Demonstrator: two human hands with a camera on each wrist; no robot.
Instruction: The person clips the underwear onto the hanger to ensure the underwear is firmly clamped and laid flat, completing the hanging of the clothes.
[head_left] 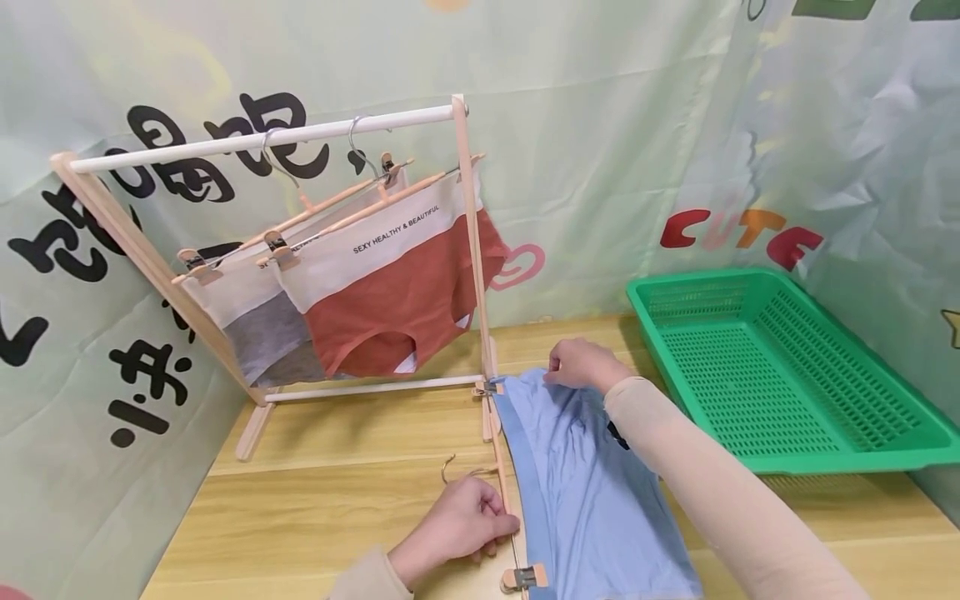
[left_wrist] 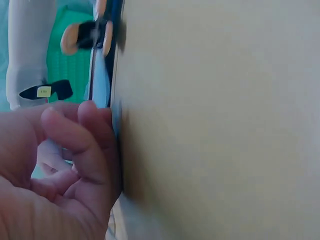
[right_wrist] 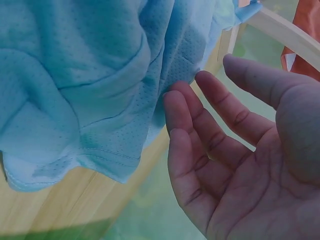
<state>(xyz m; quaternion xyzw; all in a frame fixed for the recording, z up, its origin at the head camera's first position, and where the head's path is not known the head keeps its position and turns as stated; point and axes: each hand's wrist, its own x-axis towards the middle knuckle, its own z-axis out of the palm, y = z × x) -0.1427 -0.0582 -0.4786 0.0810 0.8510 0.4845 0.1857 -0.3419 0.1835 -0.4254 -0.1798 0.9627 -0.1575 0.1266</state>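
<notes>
Light blue shorts [head_left: 585, 483] of finely perforated fabric lie on the table, their waistband along a clip hanger [head_left: 501, 475]. One clip [head_left: 489, 389] grips the waistband's far end and another clip [head_left: 525, 577] its near end. My left hand [head_left: 468, 521] pinches the hanger's bar between the hook and the near clip. Over the far edge of the shorts is my right hand [head_left: 585, 364]. In the right wrist view its fingers [right_wrist: 182, 112] are loosely bent with the tips at the fabric, and the thumb stands apart from them.
A wooden rack [head_left: 472, 250] with white rails stands behind, bearing rust-red briefs [head_left: 390, 308] and grey briefs [head_left: 273, 333] on clip hangers. On the right sits a green perforated basket [head_left: 750, 392]. Printed cloth [head_left: 570, 150] hangs around the wooden table [head_left: 322, 467].
</notes>
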